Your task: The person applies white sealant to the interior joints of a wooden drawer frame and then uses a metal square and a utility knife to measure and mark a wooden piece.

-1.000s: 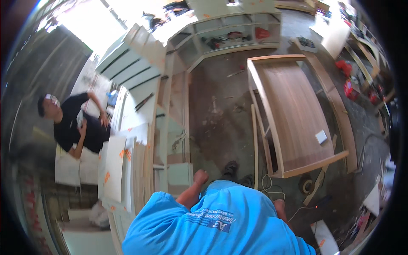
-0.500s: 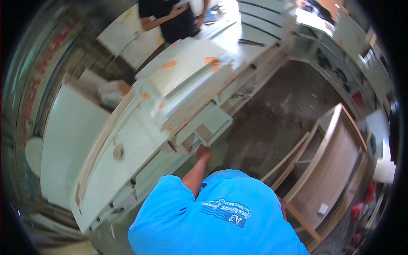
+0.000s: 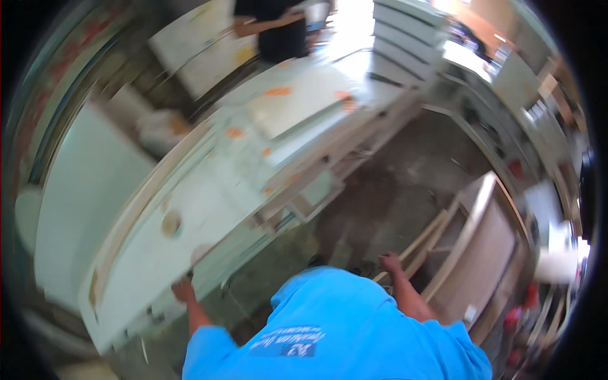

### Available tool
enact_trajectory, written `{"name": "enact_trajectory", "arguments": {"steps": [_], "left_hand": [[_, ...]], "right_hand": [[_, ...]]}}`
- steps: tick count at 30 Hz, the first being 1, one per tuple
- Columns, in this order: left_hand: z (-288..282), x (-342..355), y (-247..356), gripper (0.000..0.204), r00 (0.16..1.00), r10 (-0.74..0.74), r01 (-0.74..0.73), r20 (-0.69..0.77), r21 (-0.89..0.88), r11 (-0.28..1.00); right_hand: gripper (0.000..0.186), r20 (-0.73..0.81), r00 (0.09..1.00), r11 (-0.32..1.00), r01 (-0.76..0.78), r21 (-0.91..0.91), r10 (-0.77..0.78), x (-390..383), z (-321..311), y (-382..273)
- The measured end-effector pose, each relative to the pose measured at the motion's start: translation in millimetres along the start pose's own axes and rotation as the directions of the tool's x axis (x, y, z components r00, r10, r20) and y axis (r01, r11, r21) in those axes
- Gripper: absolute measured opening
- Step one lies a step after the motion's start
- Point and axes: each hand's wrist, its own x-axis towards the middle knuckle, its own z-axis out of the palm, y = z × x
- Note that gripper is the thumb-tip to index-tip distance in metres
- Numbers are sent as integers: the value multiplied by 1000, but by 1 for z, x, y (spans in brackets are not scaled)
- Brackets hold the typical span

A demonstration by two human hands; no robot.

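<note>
My left hand (image 3: 183, 290) is at the near edge of a long pale-green workbench (image 3: 218, 209), toward its left end. Its fingers look curled beside a small dark spot under the edge; blur hides what they grip. My right hand (image 3: 390, 261) hangs over the floor near a wooden frame (image 3: 472, 218), its fingers curled in and nothing visible in them. Below the bench top, an open compartment with a small box-like divider (image 3: 301, 206) sticks out toward the floor. My blue shirt covers the lower middle.
Pale boards with orange marks (image 3: 304, 104) lie stacked on the bench. Another person in a dark top (image 3: 278, 31) stands behind it. A large pale panel (image 3: 92, 209) leans at the left. Shelving (image 3: 481, 120) and scattered scraps line the right; dark floor (image 3: 380, 190) runs between.
My left hand has left the compartment under the bench and moved left along the bench edge. My right hand, hidden by my body before, has come out on the right. The view has shifted.
</note>
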Motion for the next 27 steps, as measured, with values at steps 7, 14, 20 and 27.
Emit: {"name": "enact_trajectory", "arguments": {"steps": [7,14,20,27], "left_hand": [[110,-105,196,80,335,464,-604,820,-192,774],[165,-314,589,108,-78,821,-539,565,-717,442],[87,-450,878,100,-188,964,-367,187,-924,107],[-77,-606,975,103,-442,895,-750,58,-571,-334]], "right_hand": [[35,11,1000,983,-31,181,30,-69,25,-30],[17,-86,995,771,-15,-637,-52,-125,39,159],[18,-194,735,670,-433,604,650,-236,60,237],[20,-350,781,852,-509,122,517,-289,104,241]]}}
